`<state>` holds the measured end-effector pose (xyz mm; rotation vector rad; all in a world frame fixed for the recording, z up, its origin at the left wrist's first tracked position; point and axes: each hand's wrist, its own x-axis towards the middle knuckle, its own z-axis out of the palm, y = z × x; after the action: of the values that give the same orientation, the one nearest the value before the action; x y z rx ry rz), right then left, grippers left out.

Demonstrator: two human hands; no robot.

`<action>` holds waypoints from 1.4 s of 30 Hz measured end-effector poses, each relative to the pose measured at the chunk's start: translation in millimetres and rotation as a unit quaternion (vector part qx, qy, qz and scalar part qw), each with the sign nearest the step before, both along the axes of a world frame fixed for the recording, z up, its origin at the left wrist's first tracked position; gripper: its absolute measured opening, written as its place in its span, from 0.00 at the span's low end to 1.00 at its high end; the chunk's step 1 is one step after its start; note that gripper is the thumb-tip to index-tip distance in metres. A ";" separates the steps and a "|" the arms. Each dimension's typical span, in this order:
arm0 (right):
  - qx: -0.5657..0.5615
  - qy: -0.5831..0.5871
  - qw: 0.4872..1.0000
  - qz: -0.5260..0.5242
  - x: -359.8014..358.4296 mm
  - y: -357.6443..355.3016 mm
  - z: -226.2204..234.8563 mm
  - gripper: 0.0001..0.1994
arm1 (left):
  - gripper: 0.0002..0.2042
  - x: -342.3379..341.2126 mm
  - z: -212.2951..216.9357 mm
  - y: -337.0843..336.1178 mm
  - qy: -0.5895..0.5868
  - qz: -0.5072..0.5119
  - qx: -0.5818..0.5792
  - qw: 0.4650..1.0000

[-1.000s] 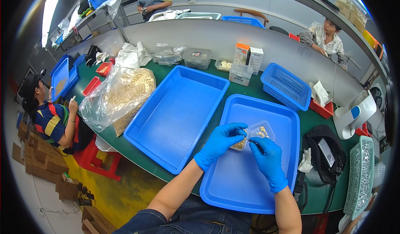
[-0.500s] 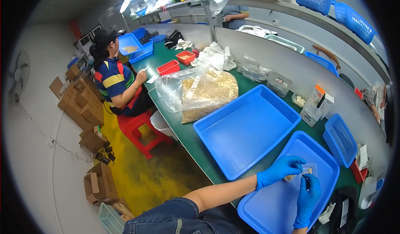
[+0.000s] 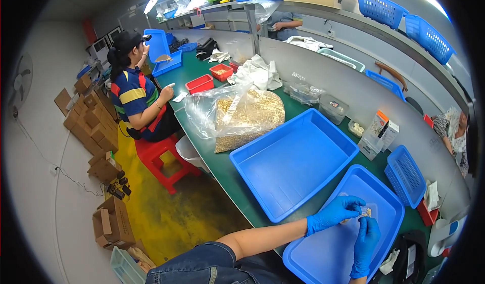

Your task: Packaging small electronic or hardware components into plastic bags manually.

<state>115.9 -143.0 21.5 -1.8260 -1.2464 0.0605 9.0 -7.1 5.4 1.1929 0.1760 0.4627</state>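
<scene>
Left hand [image 3: 334, 214] and right hand [image 3: 366, 238], both in blue gloves, hold a small clear bag [image 3: 365, 213] over the near blue tray [image 3: 331, 256], fingers pinched on its edges. Tray floor bare: no finished bags in it. Far tray [image 3: 293, 165] bare too. Big sack of grain [image 3: 246, 117] on the worktop [image 3: 222, 165] looks nearly full, so most work seems left.

Both hands [image 3: 353, 223] hide most of the small clear bag [image 3: 368, 212], contents too small to tell
</scene>
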 end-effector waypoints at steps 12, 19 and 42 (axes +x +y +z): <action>-0.030 0.092 0.995 -0.024 -12.3 4.5 18.1 0.05 | 0.17 1.0 -1.9 -1.6 -0.002 0.009 -0.017 1.000; 0.004 0.093 0.995 -0.028 -15.9 5.1 14.8 0.04 | 0.17 -2.6 -0.7 -3.3 -0.007 0.017 -0.005 1.000; -0.014 0.114 0.993 -0.028 3.0 1.9 7.5 0.08 | 0.28 -1.7 20.4 -8.0 -0.054 -0.084 -0.183 0.978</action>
<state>118.9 -141.2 29.0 -1.8214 -1.0377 0.2500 7.4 -15.1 25.8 0.8113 0.0616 0.3284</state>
